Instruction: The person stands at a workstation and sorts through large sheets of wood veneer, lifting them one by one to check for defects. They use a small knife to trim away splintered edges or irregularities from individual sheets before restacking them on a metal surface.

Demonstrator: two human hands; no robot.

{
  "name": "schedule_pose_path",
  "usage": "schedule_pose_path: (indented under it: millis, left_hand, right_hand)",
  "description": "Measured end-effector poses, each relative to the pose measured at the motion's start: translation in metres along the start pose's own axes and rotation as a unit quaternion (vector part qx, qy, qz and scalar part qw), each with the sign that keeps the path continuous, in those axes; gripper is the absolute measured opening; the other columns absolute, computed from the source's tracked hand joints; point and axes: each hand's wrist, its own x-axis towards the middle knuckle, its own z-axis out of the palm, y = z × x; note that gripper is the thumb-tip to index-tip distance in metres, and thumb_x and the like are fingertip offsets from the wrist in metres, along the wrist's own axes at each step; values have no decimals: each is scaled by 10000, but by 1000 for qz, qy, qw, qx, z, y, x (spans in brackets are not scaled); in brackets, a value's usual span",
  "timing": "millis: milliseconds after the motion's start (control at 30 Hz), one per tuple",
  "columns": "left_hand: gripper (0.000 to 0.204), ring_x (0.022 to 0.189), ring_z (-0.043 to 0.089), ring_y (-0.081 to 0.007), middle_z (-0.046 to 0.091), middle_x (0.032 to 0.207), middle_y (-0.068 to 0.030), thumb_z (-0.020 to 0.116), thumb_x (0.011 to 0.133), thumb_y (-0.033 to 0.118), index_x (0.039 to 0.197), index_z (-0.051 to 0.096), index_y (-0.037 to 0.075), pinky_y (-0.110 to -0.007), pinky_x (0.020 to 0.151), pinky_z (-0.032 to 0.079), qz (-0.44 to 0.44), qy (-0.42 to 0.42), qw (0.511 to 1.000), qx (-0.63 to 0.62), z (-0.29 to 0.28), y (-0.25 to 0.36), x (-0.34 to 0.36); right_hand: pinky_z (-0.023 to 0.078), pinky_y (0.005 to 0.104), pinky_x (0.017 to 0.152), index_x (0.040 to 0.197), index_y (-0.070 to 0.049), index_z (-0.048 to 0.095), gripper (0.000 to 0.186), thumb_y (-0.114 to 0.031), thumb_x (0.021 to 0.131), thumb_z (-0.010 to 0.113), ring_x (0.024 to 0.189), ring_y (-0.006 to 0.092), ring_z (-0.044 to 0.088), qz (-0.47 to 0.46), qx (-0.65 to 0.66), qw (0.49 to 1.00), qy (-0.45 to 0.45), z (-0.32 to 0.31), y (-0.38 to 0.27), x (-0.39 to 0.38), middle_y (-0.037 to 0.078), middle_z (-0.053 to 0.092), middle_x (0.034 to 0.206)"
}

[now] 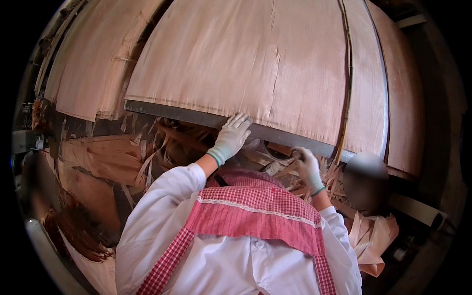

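A wide, pale pinkish wood veneer sheet [236, 64] lies over a table with a dark metal edge [290, 138]. My left hand [233, 135], in a white knit glove with a green cuff, lies with its fingers stretched out over the sheet's near border. My right hand [307, 167], gloved the same way, is just below the metal edge. Its fingers are curled in next to a dark curved strip [276, 151]; whether they hold it or something else is hidden.
Another veneer stack [98, 59] with ragged edges stands at the left, and more veneer [400, 93] lies at the right. A thin dark strip [347, 73] runs along the sheet's right part. Torn veneer scraps [105, 160] heap below the table. Crumpled veneer [374, 238] is beside my right arm.
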Motion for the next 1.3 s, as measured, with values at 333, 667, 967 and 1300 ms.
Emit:
schedule_pose_path:
  millis: [333, 667, 967, 1300]
  left_hand:
    - [347, 1117, 576, -332, 606, 1221, -157, 541, 916, 304, 1161, 624, 73, -448, 949, 446, -321, -281, 903, 45, 104, -62, -49]
    - [241, 819, 613, -363, 625, 855, -202, 619, 824, 184, 985, 610, 5, -428, 765, 486, -65, -378, 822, -422, 67, 23, -75]
    - [501, 1124, 531, -346, 596, 1159, -163, 659, 818, 194, 1266, 480, 58, -450, 1000, 369, 224, -353, 893, -165, 16, 84, 33]
    - [233, 803, 600, -373, 616, 858, -181, 464, 968, 244, 1022, 573, 45, -439, 717, 481, 207, -489, 793, -298, -9, 163, 80]
  right_hand:
    - [506, 422, 794, 1077, 2, 633, 303, -184, 844, 582, 910, 393, 639, 118, 40, 979, -159, 114, 48, -7, 247, 660, 988]
    - [503, 294, 634, 1069, -40, 635, 196, -154, 912, 604, 700, 127, 596, 350, 461, 812, -76, 140, 14, 16, 50, 664, 836]
    - [490, 366, 831, 1008, 12, 610, 233, -165, 856, 605, 885, 281, 627, 154, 257, 949, 98, -30, -18, -60, 181, 656, 938]
    - [496, 419, 884, 1215, -142, 558, 424, -108, 802, 645, 1127, 324, 552, 33, -139, 949, 281, -102, -52, -108, 120, 569, 1236]
